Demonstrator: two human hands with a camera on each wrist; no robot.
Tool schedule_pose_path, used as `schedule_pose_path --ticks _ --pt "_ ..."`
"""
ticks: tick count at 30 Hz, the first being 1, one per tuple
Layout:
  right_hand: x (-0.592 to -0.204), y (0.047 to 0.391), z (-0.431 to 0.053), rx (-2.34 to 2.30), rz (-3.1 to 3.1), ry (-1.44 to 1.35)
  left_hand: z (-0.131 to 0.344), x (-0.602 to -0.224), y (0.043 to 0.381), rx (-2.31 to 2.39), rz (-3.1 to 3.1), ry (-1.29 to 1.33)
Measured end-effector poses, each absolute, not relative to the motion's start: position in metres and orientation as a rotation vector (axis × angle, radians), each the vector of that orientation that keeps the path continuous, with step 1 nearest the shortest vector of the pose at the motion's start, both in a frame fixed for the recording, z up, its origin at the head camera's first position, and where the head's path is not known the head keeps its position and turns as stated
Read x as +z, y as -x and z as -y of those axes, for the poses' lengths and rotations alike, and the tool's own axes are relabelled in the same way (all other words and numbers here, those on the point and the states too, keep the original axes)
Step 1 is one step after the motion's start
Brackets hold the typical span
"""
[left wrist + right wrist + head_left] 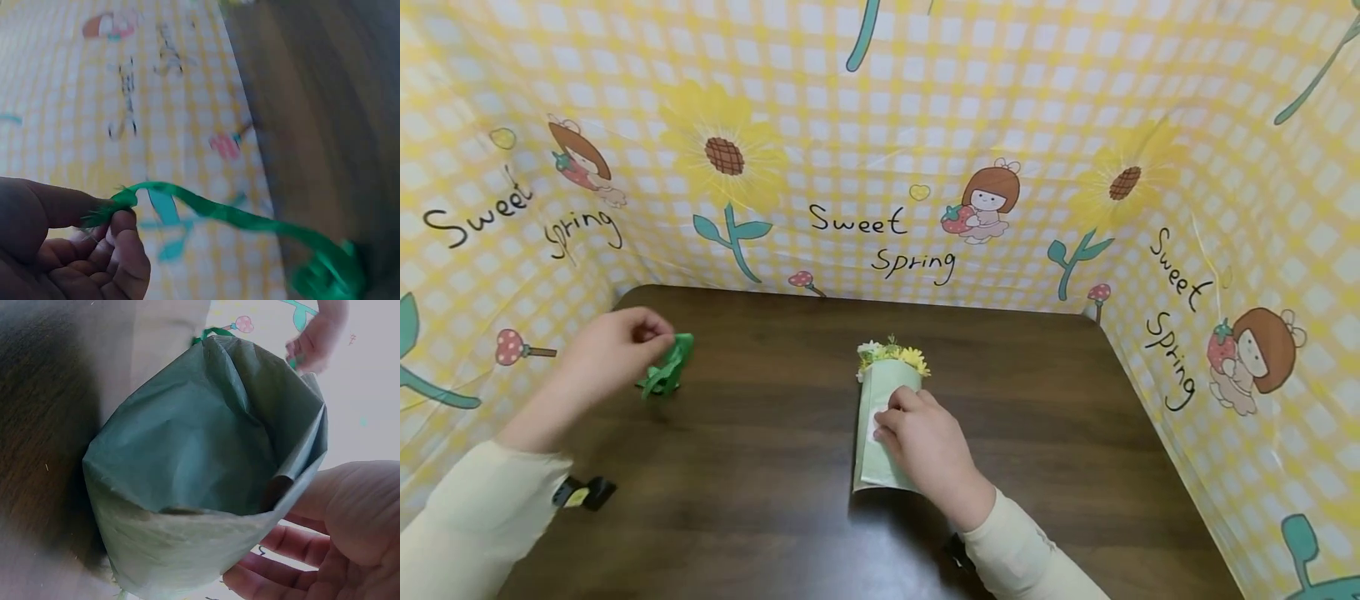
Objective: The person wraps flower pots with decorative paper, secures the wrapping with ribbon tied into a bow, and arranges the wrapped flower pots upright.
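Observation:
My left hand (610,346) pinches one frayed end of a green ribbon (237,215) between thumb and fingertips. From there the strip runs down to a loose bundle on the table's left side. Near the middle of the table lies a bouquet (880,462) in pale green paper, its yellow and white flowers (913,360) pointing away from me. My right hand (928,442) holds the wrapper by its upper side, fingertips at a small white patch. Through the right wrist view I look into the wrapper's open lower end (187,550); the thumb is hidden there.
The dark wooden table (760,500) is enclosed at the back and sides by yellow checked cloth (850,150) printed with flowers and lettering. A black strap piece (585,493) hangs at the left sleeve.

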State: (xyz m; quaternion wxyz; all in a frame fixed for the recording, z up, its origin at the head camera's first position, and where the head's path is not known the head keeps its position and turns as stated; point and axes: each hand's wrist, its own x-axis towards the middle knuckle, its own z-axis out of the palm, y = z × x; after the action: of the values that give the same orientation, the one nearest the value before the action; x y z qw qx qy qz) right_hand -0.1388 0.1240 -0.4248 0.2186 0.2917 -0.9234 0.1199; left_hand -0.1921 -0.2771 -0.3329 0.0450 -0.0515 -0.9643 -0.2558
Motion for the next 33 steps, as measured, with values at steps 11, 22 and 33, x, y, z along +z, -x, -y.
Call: schedule_pose_path --ticks 11,22,33 --pt "-0.426 0.140 -0.123 0.295 2.548 -0.813 0.145 -0.277 0.275 -0.916 2.916 0.367" --pt "-0.425 0.142 -0.125 0.265 2.535 -0.814 -0.023 -0.260 0.309 -1.207 2.777 0.734" --pt "-0.424 0.144 -0.126 0.209 2.551 -0.838 -0.095 -0.268 0.248 -0.927 2.849 2.000"
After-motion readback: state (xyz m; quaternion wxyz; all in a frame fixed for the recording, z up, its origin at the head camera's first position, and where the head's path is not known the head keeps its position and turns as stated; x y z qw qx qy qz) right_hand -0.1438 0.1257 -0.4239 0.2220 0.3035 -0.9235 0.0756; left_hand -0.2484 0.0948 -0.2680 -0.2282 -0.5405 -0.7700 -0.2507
